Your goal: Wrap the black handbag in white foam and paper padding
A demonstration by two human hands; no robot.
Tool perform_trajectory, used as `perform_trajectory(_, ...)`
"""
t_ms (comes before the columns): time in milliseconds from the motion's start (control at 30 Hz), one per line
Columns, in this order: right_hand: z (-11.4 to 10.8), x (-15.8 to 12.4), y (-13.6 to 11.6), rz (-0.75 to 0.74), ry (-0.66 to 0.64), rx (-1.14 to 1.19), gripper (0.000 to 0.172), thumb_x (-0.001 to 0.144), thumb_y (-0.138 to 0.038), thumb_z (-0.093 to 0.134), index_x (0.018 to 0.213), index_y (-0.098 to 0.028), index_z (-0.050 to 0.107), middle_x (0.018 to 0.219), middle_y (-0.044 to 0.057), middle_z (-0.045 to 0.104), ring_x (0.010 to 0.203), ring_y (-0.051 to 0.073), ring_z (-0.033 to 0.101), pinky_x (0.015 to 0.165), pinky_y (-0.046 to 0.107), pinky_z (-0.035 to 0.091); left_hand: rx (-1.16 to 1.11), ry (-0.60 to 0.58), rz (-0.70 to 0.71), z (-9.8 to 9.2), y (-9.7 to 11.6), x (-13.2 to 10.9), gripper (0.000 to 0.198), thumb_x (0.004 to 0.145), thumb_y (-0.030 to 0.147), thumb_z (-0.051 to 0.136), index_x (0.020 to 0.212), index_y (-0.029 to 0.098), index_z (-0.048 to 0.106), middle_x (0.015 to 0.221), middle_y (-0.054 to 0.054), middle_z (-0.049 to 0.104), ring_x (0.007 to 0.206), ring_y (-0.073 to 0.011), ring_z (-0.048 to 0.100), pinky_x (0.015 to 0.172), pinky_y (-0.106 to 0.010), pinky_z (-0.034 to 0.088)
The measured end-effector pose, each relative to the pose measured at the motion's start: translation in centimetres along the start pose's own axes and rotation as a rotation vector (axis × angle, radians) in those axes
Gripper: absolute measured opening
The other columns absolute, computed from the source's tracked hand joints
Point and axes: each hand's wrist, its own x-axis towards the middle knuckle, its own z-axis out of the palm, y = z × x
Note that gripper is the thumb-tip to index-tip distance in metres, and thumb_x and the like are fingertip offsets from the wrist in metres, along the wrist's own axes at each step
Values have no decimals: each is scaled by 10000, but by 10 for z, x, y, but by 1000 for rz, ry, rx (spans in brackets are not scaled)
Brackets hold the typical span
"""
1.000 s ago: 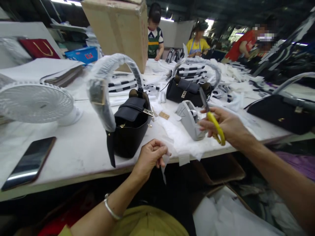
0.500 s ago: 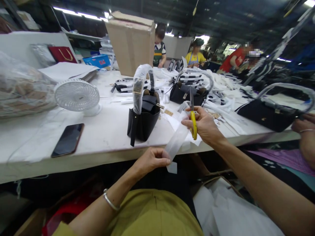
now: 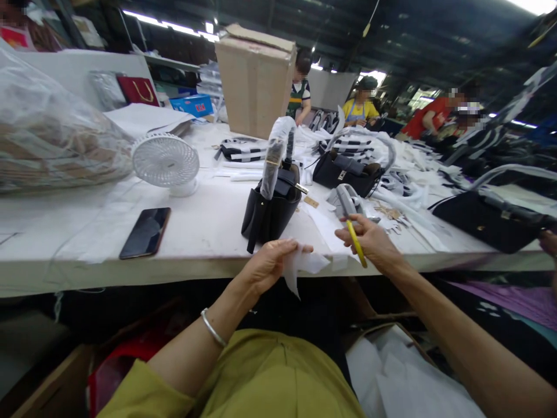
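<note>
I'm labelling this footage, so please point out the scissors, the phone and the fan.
Scissors (image 3: 357, 244), head view: on the yellow handle.
Phone (image 3: 145, 233), head view: middle of the screen.
Fan (image 3: 167, 162), head view: middle of the grille.

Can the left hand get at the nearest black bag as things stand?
Probably yes: the bag stands just beyond the left hand, with nothing visible between them, though its fingers are taken up with a white strip.
</note>
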Motion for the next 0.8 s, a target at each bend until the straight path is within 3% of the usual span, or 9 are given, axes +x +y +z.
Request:
perform_trajectory(67, -6, -3, -13, -61, 19, 41, 599, 561, -440, 886, 1040, -203, 616, 730, -7, 675, 536, 129, 558, 432, 228, 426, -98, 32, -26, -3, -4, 6, 348, 685, 400, 852, 791, 89, 738, 876, -115, 751, 884, -203, 681, 923, -309, 484)
perform_trajectory(133, -2, -10, -24, -102, -64, 49, 571, 566, -428, 887, 1021, -212, 618, 786, 8, 695, 556, 135, 577, 460, 243, 459, -175, 24, -62, -4, -6, 10, 323, 689, 365, 856, 786, 84, 730, 842, -105, 741, 877, -202, 685, 923, -305, 494)
perform_trajectory(233, 20, -20, -30, -161, -216, -19, 534, 583, -384, 882, 1016, -227, 611, 858, 23, 715, 688, 186, 659, 605, 304, 544, -275, 25, -162, 0, -5, 14, 240, 732, 293, 825, 828, 98, 724, 903, -105, 743, 860, -205, 693, 890, -325, 524)
perform_trajectory(300, 37, -22, -26, -222, -252, -95, 480, 620, -343, 856, 1018, -240, 608, 864, 6, 712, 726, 188, 667, 684, 322, 549, -331, 15, -224, 2, -2, 15, 195, 771, 254, 791, 880, 110, 718, 923, -92, 742, 816, -189, 693, 863, -337, 540)
perform_trajectory(400, 54, -17, -20, -297, -211, -165, 378, 688, -299, 784, 1020, -251, 608, 784, -31, 671, 648, 149, 613, 631, 284, 512, -376, -31, -265, -1, 0, 13, 196, 793, 254, 776, 921, 127, 698, 875, -59, 733, 792, -188, 694, 882, -403, 547)
perform_trajectory(533, 58, -5, -27, -288, -119, -67, 413, 654, -218, 729, 1044, -239, 595, 751, -39, 637, 619, 137, 578, 539, 243, 456, -325, -119, -287, -12, -4, 8, 324, 766, 298, 802, 1017, 131, 682, 903, -95, 737, 891, -260, 706, 884, -468, 541)
perform_trajectory(667, 57, 4, -39, -262, -22, 78, 424, 624, -251, 745, 1016, -220, 584, 725, -42, 622, 582, 118, 545, 512, 231, 421, -244, -169, -307, -19, -15, 4, 420, 732, 364, 823, 1025, 95, 688, 943, -142, 739, 862, -260, 708, 837, -425, 552)
perform_trajectory(800, 56, 7, -37, -224, 38, 159, 457, 597, -294, 780, 995, -220, 569, 690, -58, 602, 515, 99, 509, 478, 230, 417, -170, -56, -294, -19, -20, 4, 448, 608, 382, 904, 884, 98, 695, 804, -82, 720, 715, -176, 677, 727, -298, 542)
